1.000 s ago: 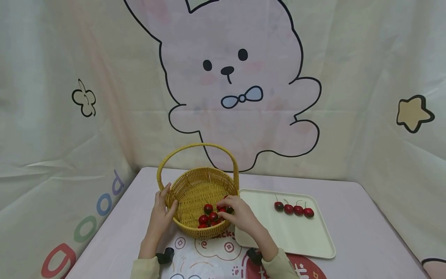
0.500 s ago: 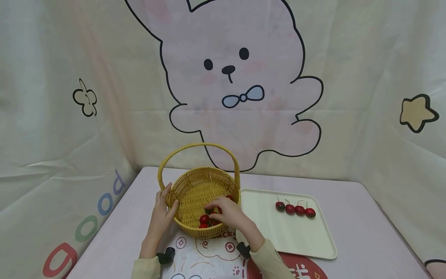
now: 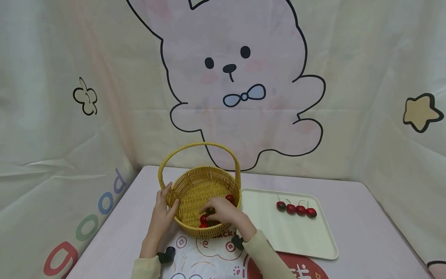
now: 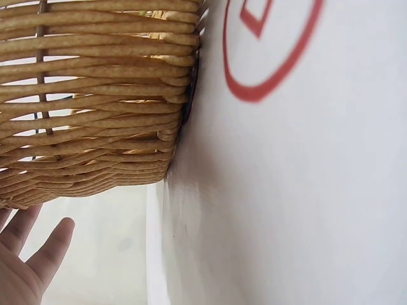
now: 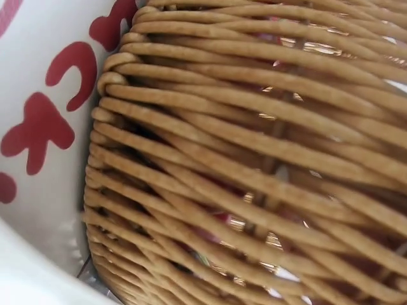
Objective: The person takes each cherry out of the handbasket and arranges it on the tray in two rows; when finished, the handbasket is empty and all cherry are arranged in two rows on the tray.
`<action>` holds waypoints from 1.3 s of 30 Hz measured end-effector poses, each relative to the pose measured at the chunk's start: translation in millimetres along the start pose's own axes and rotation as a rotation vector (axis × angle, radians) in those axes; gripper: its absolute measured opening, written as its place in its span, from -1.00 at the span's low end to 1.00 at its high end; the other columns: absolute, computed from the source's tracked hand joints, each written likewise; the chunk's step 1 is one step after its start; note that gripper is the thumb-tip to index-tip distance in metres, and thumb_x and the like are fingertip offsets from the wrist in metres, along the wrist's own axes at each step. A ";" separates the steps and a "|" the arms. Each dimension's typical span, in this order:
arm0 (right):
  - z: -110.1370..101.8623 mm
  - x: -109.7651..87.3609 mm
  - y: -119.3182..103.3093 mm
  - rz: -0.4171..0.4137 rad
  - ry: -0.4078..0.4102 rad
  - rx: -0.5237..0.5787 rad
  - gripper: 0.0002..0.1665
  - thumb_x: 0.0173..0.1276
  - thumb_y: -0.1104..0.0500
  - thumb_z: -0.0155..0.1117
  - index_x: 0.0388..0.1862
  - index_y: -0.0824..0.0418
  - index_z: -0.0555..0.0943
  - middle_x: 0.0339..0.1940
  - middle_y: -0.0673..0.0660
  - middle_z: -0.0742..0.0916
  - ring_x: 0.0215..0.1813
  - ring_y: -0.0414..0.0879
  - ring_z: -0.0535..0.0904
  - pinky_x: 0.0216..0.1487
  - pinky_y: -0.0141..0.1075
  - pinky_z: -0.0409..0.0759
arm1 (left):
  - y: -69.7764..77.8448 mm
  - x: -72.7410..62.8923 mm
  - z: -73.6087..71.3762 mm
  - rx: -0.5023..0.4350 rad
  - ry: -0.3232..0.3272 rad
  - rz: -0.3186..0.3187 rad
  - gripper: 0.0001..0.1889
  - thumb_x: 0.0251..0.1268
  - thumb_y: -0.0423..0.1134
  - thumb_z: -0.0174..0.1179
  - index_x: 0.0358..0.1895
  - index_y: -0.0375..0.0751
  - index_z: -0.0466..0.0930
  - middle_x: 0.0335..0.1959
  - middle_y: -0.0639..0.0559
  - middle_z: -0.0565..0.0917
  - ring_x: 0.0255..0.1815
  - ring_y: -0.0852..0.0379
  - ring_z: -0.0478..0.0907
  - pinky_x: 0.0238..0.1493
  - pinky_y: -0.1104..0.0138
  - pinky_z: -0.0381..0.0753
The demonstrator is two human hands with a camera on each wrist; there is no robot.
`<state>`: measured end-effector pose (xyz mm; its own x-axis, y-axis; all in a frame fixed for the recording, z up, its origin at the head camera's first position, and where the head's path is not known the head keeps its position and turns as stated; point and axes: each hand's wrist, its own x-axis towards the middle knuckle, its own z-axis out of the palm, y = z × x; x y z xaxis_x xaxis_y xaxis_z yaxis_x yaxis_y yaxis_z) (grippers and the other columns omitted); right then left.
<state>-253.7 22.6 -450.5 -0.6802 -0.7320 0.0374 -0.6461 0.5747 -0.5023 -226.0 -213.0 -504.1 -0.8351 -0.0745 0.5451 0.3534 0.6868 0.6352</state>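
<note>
A yellow wicker basket (image 3: 189, 226) with a tall arched handle stands on the table, several red cherries (image 3: 203, 225) lying in its near and right parts. At its left side, my left hand (image 3: 161, 211) rests against the rim; the left wrist view shows straight, spread fingers (image 4: 54, 251) by the weave. My right hand (image 3: 224, 211) reaches in over the right rim and pinches a dark cherry (image 3: 210, 210) between thumb and fingers. It hides part of the pile. Only the basket's woven outer wall (image 5: 254, 146) fills the right wrist view, with the right hand out of sight.
To the right of the basket lies a cream tray (image 3: 299, 236), its left edge close against it. Several stemmed cherries (image 3: 301, 210) form a row near the tray's back edge. A printed mat (image 3: 209, 259) covers the front of the table. A curtain (image 3: 278, 124) hangs behind.
Inside the basket, my right hand has moved left from the right-hand cherries to the dark one near the middle. A cherry by the right rim is uncovered. My left hand has stayed put.
</note>
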 end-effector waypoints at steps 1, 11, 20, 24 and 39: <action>0.3 0.9 0.4 0.004 -0.007 -0.002 -0.71 0.18 0.23 0.31 -0.09 0.05 0.69 -0.10 -0.07 0.69 -0.02 -0.18 0.57 0.00 -0.38 0.51 | -0.3 0.2 0.2 -0.001 0.002 0.002 -0.25 0.19 -0.32 0.19 0.41 0.18 0.06 0.14 -0.18 0.28 -0.11 -0.16 0.52 -0.18 -0.11 0.54; 4.4 8.1 6.1 0.038 -0.062 -0.032 -0.68 0.16 0.17 0.34 -0.08 -0.04 0.69 -0.10 -0.18 0.68 0.02 -0.28 0.53 0.14 -0.28 0.43 | 1.8 2.0 0.2 -0.005 0.005 0.006 -0.28 0.21 -0.30 0.18 0.40 0.15 0.08 0.11 -0.19 0.30 -0.12 -0.17 0.53 -0.19 -0.10 0.55; 6.7 10.9 6.1 0.036 -0.084 -0.084 -0.69 0.15 0.12 0.35 -0.08 -0.08 0.68 -0.10 -0.20 0.67 0.03 -0.27 0.51 0.19 -0.13 0.31 | 1.5 2.2 0.3 -0.001 0.009 0.012 -0.26 0.20 -0.32 0.18 0.40 0.19 0.06 0.08 -0.23 0.31 -0.18 -0.14 0.52 -0.22 -0.08 0.56; 8.1 11.4 7.1 0.034 -0.078 -0.087 -0.71 0.16 0.07 0.34 -0.09 -0.08 0.67 -0.12 -0.20 0.67 0.02 -0.27 0.51 0.17 -0.12 0.31 | 0.0 1.8 1.1 0.002 0.014 0.013 -0.25 0.19 -0.34 0.19 0.40 0.17 0.07 0.08 -0.23 0.31 -0.17 -0.15 0.52 -0.21 -0.10 0.56; 9.3 7.5 6.5 -0.018 0.099 -0.060 -0.64 0.24 -0.06 0.23 0.03 -0.11 0.60 -0.03 -0.11 0.61 0.04 -0.17 0.49 0.12 -0.17 0.43 | 0.9 1.7 0.8 0.020 0.006 0.001 -0.26 0.20 -0.31 0.18 0.39 0.24 0.06 0.07 -0.23 0.31 -0.18 -0.15 0.52 -0.23 -0.09 0.57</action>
<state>-259.8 17.5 -461.6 -0.6973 -0.7044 0.1327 -0.6760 0.5847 -0.4485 -227.5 -211.9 -503.1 -0.8323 -0.0784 0.5488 0.3454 0.7011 0.6239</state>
